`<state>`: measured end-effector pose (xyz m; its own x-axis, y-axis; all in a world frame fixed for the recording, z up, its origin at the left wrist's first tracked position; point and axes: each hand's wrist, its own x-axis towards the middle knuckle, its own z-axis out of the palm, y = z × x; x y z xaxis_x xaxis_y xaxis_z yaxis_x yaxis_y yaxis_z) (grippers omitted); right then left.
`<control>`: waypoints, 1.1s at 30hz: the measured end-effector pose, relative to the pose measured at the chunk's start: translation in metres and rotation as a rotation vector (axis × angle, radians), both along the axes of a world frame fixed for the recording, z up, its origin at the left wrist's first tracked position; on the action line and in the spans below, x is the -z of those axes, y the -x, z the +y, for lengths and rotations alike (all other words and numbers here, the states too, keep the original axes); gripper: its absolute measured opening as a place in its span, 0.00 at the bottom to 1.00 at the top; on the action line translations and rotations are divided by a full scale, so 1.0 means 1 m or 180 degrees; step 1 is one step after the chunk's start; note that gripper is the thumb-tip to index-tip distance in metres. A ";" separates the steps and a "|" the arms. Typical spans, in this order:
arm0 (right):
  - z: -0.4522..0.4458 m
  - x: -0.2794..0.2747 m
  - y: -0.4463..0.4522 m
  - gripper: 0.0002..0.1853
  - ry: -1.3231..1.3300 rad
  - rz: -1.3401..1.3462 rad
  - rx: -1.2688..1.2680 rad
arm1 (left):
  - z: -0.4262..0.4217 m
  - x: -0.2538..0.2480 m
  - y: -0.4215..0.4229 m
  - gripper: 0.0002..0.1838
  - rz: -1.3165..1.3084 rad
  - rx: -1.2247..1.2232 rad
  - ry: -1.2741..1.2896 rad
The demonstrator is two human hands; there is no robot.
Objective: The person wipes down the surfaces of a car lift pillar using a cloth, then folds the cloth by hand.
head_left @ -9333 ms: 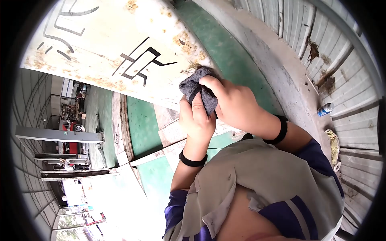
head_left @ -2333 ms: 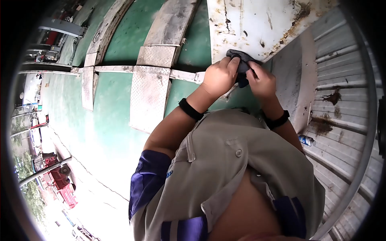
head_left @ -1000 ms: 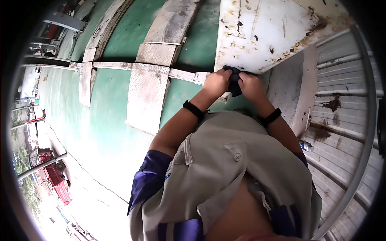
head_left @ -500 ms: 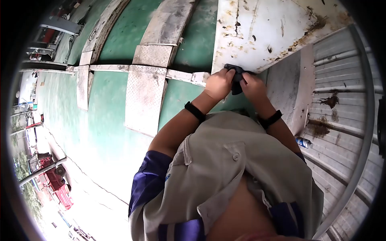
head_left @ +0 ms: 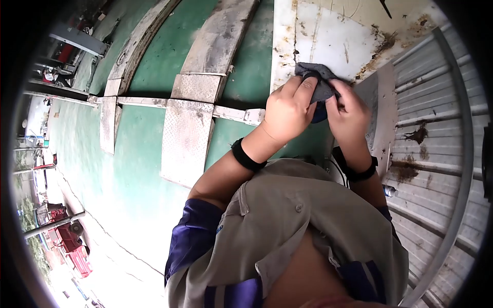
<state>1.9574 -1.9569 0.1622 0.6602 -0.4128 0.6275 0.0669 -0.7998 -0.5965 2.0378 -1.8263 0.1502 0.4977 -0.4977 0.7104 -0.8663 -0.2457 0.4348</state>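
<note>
A dark grey cloth is bunched between my two hands, close to the lower edge of a white, rust-stained panel. My left hand grips the cloth from the left, fingers bent over it. From the right, my right hand pinches the cloth between thumb and fingers. Something dark blue shows under the cloth between the hands; what it is cannot be made out. Both wrists wear black bands.
Metal ramps and a crossbar lie on the green floor to the left. At right stand a corrugated wall and a bottle. A red vehicle is far left, a seated person upper left.
Both hands have come up and appear larger, with the cloth raised and more spread. Earlier they were lower at the panel's edge. The lettered part of the panel from the oldest frame is out of view.
</note>
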 end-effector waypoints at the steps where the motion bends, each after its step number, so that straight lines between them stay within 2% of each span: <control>1: 0.000 0.005 -0.001 0.16 0.0097 -0.0063 -0.0014 | -0.003 -0.004 0.001 0.26 -0.0020 -0.0052 -0.0093; 2: -0.001 0.009 -0.002 0.16 0.0199 -0.0129 -0.0024 | -0.007 0.009 -0.002 0.26 -0.0273 -0.0089 -0.0048; 6: -0.002 0.025 -0.002 0.16 -0.0146 0.0086 -0.0247 | -0.005 0.028 0.000 0.24 -0.0171 -0.0132 -0.0318; 8: -0.003 0.037 -0.002 0.14 0.0202 0.0300 -0.0173 | 0.000 0.043 -0.004 0.23 -0.0230 -0.0020 -0.0414; 10: -0.003 0.038 0.002 0.13 0.0211 0.0722 -0.0288 | 0.003 0.060 -0.003 0.23 0.0189 0.0053 -0.0648; 12: -0.007 0.049 0.002 0.12 0.0328 0.0631 -0.0357 | 0.004 0.064 -0.004 0.23 0.0392 0.0212 -0.0827; 15: -0.011 0.033 0.003 0.12 0.0495 0.0322 -0.0183 | 0.003 0.026 -0.001 0.24 0.0244 0.0235 -0.0765; 18: -0.012 -0.027 0.006 0.13 0.0476 -0.0053 -0.0132 | 0.003 -0.036 0.001 0.25 -0.0083 0.0318 -0.0445; 21: -0.016 -0.075 0.008 0.13 0.0368 -0.0056 -0.0216 | -0.001 -0.084 0.002 0.25 -0.0247 0.0223 -0.0425; 33: -0.011 -0.179 0.009 0.13 0.0812 -0.0395 0.0057 | -0.008 -0.180 0.001 0.23 -0.1040 -0.0002 0.0188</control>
